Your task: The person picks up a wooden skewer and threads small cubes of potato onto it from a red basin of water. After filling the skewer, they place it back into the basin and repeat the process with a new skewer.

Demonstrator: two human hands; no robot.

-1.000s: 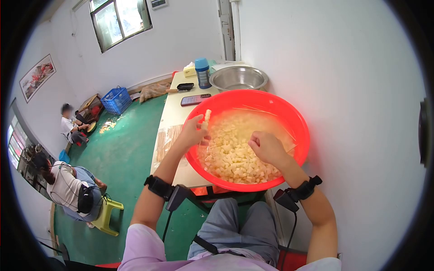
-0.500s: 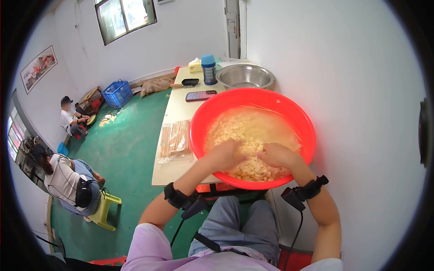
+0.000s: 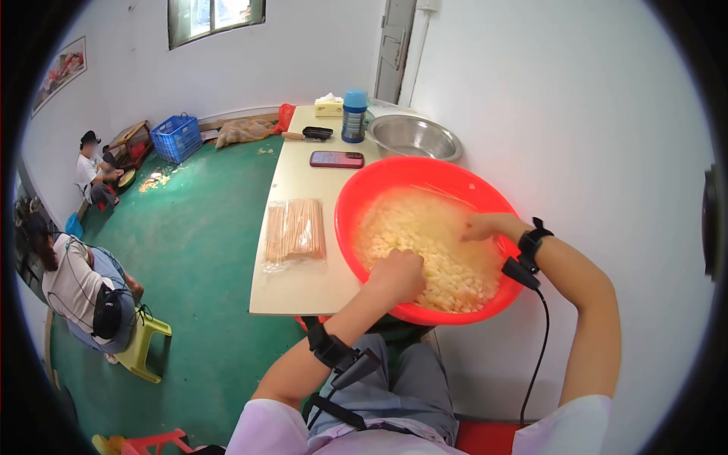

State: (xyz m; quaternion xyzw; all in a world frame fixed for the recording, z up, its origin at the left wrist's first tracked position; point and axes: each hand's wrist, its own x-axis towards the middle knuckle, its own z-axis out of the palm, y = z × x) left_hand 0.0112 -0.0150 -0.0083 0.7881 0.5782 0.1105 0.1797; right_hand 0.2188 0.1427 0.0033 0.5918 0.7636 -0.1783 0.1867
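Note:
A big red basin [image 3: 425,168] stands at the table's right side, holding cloudy water and many small pale yellow pieces [image 3: 447,280]. My left hand [image 3: 398,274] is at the basin's near left part, fingers curled down onto the pieces; what they hold, if anything, is hidden. Over on the right side of the basin, my right hand [image 3: 485,226] reaches into the cloudy water, its fingertips partly under the surface and blurred. Thin sticks lie in the water at the basin's far right.
On the table [image 3: 292,294] are bagged wooden sticks [image 3: 296,231], a phone [image 3: 337,159], a black-headed brush [image 3: 317,133], a blue bottle [image 3: 353,117], a tissue box [image 3: 328,107] and a steel bowl [image 3: 415,136]. Two people sit at the left, one on a green stool [image 3: 144,345]. A wall stands at the right.
My hands have moved apart: the left is at the basin's near left, the right has moved farther right and away from me. The camera view has shifted, and the basin looks slightly turned or tilted.

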